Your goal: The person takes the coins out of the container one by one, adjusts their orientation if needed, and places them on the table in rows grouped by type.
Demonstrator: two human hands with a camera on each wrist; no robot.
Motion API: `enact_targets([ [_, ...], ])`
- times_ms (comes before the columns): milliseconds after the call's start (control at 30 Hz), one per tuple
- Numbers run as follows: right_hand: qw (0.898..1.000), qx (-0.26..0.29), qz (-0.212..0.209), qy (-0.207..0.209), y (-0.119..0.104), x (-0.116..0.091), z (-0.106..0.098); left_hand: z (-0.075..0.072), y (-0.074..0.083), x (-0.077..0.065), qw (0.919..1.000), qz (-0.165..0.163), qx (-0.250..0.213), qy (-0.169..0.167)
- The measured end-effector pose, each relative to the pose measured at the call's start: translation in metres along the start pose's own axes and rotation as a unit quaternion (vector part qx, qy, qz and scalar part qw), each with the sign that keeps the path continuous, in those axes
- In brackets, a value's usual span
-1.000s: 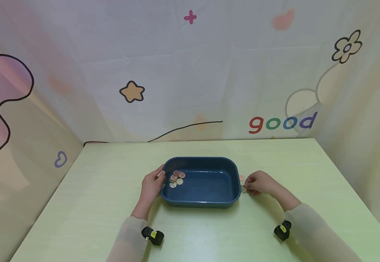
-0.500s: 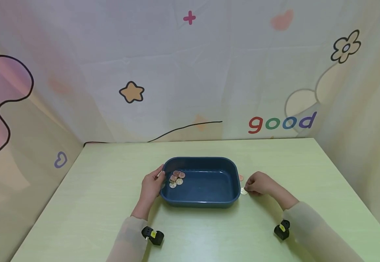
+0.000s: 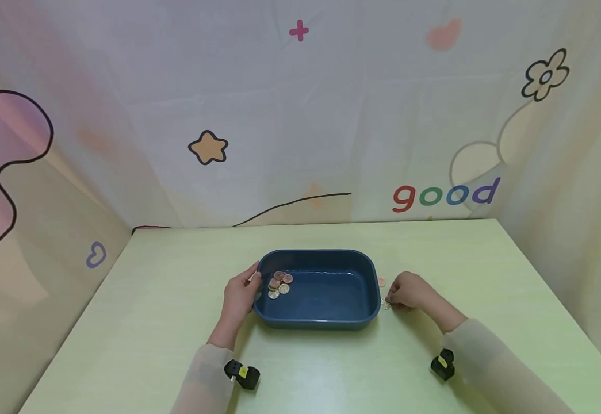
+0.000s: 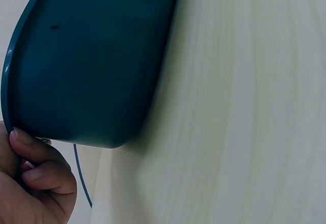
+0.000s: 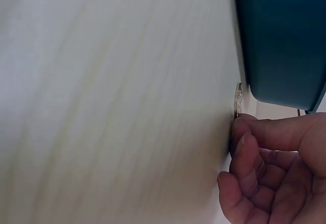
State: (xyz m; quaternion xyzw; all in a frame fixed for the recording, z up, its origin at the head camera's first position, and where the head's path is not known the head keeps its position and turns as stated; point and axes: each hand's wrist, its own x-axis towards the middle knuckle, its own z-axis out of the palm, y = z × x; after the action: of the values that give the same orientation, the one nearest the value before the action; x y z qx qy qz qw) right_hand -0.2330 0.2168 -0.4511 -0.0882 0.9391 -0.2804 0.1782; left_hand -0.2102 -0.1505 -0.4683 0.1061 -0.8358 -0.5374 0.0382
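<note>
A dark blue rectangular tray [image 3: 321, 296] stands on the table. My left hand [image 3: 239, 292] grips its left end, with the thumb over the rim; the left wrist view shows the curled fingers [image 4: 48, 175] at the tray's corner. To the right of the tray, my right hand [image 3: 408, 289] is low at the tabletop. Its thumb and fingertips pinch the edge of a silvery coin [image 5: 238, 99], which is close to the table surface. Behind that one, a copper-coloured coin [image 3: 381, 282] lies by the tray's right wall. Several copper and silvery coins [image 3: 284, 288] are gathered inside the tray's left end.
The pale green wood-grain table [image 3: 176, 253] extends around the tray on all sides. A printed cloth [image 3: 279, 115] hangs behind the table and along both sides. Each forearm wears a small black camera [image 3: 243, 375] on the wrist.
My right hand and the silvery coin have shifted slightly toward the front edge, the coin's tilt changing on the way. The left hand and the tray hold still.
</note>
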Motion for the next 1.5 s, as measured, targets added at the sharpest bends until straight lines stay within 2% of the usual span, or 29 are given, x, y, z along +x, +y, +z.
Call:
enact_targets([
  [333, 1.0, -0.014, 0.016, -0.007, -0.003, 0.001, -0.001, -0.001, 0.001, 0.0, 1.0, -0.003, -0.004, -0.002],
  [600, 0.999, 0.037, -0.002, -0.036, 0.001, -0.002, -0.007, -0.001, 0.001, 0.001, 1.0, -0.007, -0.002, -0.001],
  [800, 0.997, 0.061, -0.007, -0.043, -0.002, -0.003, -0.022, -0.001, 0.002, 0.0, 1.0, -0.002, 0.001, -0.002],
  [1000, 0.996, 0.08, -0.043, -0.022, -0.015, -0.005, -0.039, -0.002, 0.003, 0.0, 1.0, -0.004, 0.003, -0.001],
  [1233, 0.993, 0.081, -0.088, 0.002, -0.042, -0.007, -0.064, -0.003, 0.003, 0.001, 1.0, -0.006, 0.006, 0.001],
  [1500, 0.989, 0.074, -0.126, -0.014, -0.073, -0.001, -0.079, -0.001, 0.002, 0.0, 0.9999, -0.007, 0.005, -0.006],
])
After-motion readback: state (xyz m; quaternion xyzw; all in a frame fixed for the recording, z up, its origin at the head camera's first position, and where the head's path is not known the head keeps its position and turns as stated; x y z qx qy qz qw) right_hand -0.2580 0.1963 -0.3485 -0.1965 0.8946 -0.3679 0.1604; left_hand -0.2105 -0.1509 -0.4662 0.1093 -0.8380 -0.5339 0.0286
